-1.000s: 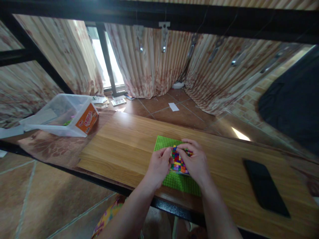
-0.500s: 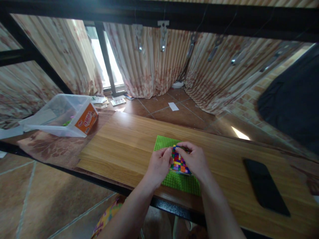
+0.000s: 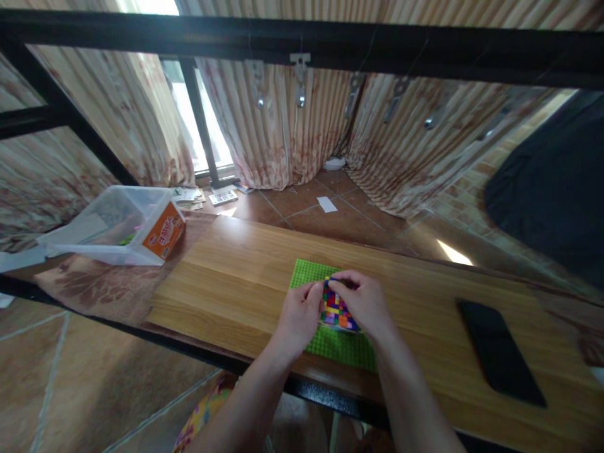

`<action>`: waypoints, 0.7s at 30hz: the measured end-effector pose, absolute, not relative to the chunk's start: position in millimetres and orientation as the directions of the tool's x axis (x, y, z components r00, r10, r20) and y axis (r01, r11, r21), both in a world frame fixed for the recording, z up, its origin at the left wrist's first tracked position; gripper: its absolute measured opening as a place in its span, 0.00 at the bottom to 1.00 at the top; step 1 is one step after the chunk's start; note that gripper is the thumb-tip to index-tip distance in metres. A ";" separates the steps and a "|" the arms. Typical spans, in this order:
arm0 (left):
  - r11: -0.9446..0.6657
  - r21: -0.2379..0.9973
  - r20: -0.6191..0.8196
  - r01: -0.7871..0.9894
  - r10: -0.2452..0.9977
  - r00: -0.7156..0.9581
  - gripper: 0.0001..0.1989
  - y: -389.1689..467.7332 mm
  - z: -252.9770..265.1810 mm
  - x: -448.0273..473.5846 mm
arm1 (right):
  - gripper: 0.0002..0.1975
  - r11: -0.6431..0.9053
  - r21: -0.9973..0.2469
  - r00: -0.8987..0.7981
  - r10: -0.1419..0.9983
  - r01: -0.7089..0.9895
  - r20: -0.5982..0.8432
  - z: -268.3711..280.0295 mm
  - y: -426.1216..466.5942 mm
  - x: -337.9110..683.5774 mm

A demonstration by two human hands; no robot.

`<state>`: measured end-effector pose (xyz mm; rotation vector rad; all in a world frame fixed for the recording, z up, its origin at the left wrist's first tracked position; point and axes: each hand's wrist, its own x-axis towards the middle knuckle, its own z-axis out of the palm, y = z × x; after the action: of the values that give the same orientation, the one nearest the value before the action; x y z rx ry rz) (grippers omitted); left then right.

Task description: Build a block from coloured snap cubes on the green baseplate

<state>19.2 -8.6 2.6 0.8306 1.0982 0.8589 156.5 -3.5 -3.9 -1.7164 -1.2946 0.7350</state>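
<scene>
The fingers (image 3: 315,296) of the left hand (image 3: 299,316) were curled together against the left side of a multicoloured brick block (image 3: 336,309), and those of the right hand (image 3: 365,304) were bent over its top and right side, so the block was clamped between the two hands. It sat on a green baseplate (image 3: 311,277) that lay flat on the wooden tabletop (image 3: 236,277), close to the near edge and about midway along it. Judging by the grip, the step in hand was the working of the block on the plate, either pressing a piece home at its top or steadying it (which of the two could not be told, since the right fingers hid the top row). The next move would seem to call for even pressure from both sides, so the block stayed square on the studs and the plate did not slide toward the near edge. By count there were two hands, one brick block, one baseplate, one black phone (image 3: 500,352) lying flat toward the right end of the tabletop, and one clear plastic tub (image 3: 113,220) with an orange label at the far left corner, resting on a patterned cloth (image 3: 104,283); loose bricks inside it were too blurred to count.
</scene>
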 end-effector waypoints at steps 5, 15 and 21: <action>0.508 0.825 -0.476 -0.249 0.861 0.181 0.12 -9.2 15.0 19.9 | 0.14 -0.073 -0.880 0.264 0.963 0.470 0.061 -5.2 -5.6 157.7; 0.534 0.692 -0.455 -0.485 0.845 0.281 0.25 -10.1 29.1 15.4 | 0.12 0.068 -0.906 0.400 0.882 0.417 0.250 10.6 -24.8 169.9; 0.507 0.717 -0.400 -0.479 0.861 0.313 0.21 -12.8 30.1 18.6 | 0.10 0.287 -0.828 0.030 0.939 0.483 0.343 31.0 -33.1 149.6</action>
<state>18.6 -12.8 30.1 0.5246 0.8552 0.9389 149.6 -33.1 31.0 -1.3373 -1.6002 0.5994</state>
